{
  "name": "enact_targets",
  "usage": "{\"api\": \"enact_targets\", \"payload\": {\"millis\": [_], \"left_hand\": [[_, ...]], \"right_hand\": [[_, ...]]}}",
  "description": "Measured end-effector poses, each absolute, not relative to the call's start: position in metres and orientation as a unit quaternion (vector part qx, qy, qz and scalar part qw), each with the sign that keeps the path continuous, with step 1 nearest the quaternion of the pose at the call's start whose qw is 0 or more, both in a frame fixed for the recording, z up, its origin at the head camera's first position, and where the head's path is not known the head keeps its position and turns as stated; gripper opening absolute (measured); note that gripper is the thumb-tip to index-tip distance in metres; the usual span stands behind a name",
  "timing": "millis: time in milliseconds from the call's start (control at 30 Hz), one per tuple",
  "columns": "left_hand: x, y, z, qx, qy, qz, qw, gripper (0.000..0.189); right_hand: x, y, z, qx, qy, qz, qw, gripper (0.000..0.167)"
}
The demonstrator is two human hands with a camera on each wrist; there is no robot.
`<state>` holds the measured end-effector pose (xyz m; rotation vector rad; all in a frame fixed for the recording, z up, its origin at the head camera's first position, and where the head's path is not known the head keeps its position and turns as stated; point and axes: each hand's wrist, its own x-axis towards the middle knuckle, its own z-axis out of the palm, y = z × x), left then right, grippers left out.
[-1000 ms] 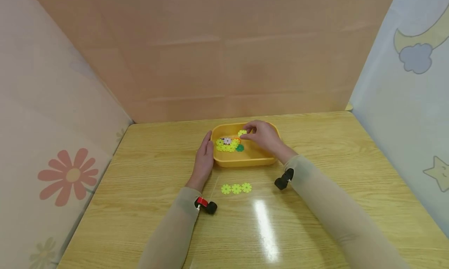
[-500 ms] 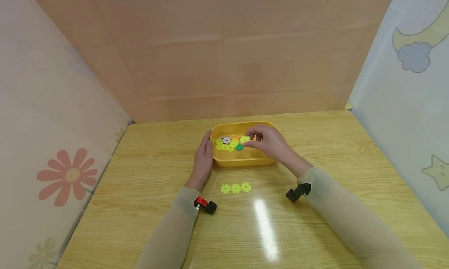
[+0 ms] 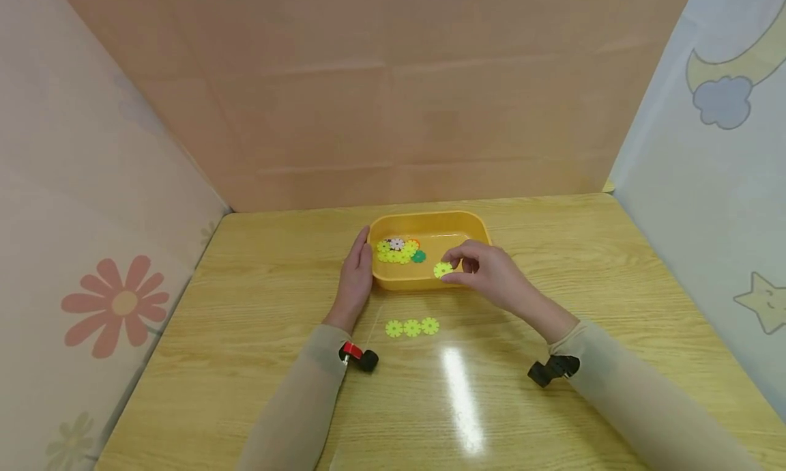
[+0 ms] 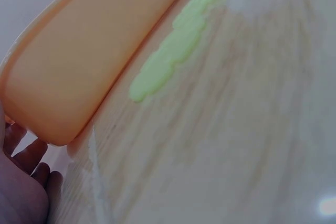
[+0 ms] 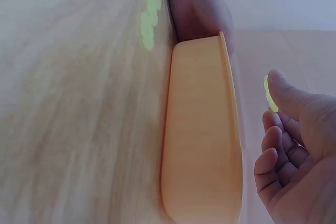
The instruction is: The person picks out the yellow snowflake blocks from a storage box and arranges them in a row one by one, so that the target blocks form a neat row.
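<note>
A yellow, notched flower-shaped plastic disc (image 3: 443, 270) is pinched between thumb and finger of my right hand (image 3: 496, 274), raised over the near right part of the yellow tray (image 3: 430, 284). The right wrist view shows this disc (image 5: 270, 94) edge-on, above the tray's rim. My left hand (image 3: 356, 278) rests against the tray's left end, fingers extended along its wall. Inside the tray's left half lie several similar yellow discs (image 3: 398, 257), a pale lilac one (image 3: 397, 244) and a green one (image 3: 418, 256). An orange-red piece is mostly covered.
On the wooden table (image 3: 245, 307), in front of the tray, a row of three yellow discs (image 3: 412, 328) lies edge to edge. A brown panel (image 3: 393, 116) stands behind the table, with patterned walls at both sides.
My right hand has carried the yellow disc from the tray's back toward its near right side, drawing back toward me. My left hand has stayed at the tray's left end.
</note>
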<state>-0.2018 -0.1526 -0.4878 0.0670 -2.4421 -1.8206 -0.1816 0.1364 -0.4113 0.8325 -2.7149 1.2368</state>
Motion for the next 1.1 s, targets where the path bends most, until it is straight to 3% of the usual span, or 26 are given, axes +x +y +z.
{"api": "enact_targets", "payload": {"millis": [467,1100], "left_hand": [[-0.203,-0.152,-0.487,0.021,-0.802,-0.595,0.051,0.059],[-0.205,-0.152,-0.488,0.014,-0.798,-0.600,0.054,0.061]], "right_hand": [[-0.155,0.152,-0.426,0.293,-0.874,0.386,-0.019,0.024],[-0.148,0.157,-0.458,0.286,-0.874,0.384,-0.076,0.025]]}}
